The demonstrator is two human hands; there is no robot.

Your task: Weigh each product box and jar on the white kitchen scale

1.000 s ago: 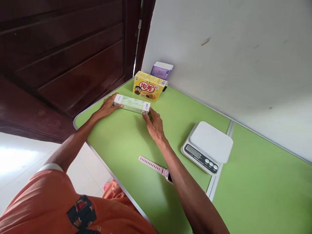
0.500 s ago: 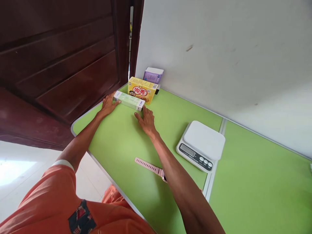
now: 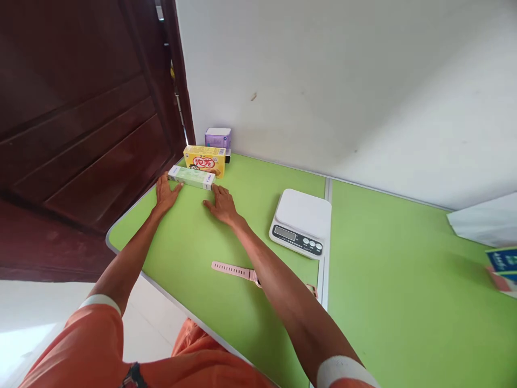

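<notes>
A long white-and-green carton [image 3: 191, 177] lies on the green table, its long side against the front of a yellow snack box [image 3: 205, 161]. At the carton's left end is my left hand [image 3: 165, 195], thumb and fingers apart, fingertips by the end face. My right hand [image 3: 223, 203] rests by the right end with its fingers stretched out and the thumb spread. Behind the yellow box stands a purple-and-white pack [image 3: 218, 137]. Under my right forearm lies a pink-strapped watch [image 3: 234, 269], its face mostly hidden.
To the right of my right hand sits a white digital scale [image 3: 302, 215], beside a metal seam [image 3: 325, 275] in the table. A white bag [image 3: 484, 220] and a blue-green package [image 3: 503, 260] are at the far right. A wall and a dark red door [image 3: 92, 134] border the table.
My view has swung to the right, bringing the white bag and blue-green package into sight. Both hands stay at the carton's ends, with little visible movement against it.
</notes>
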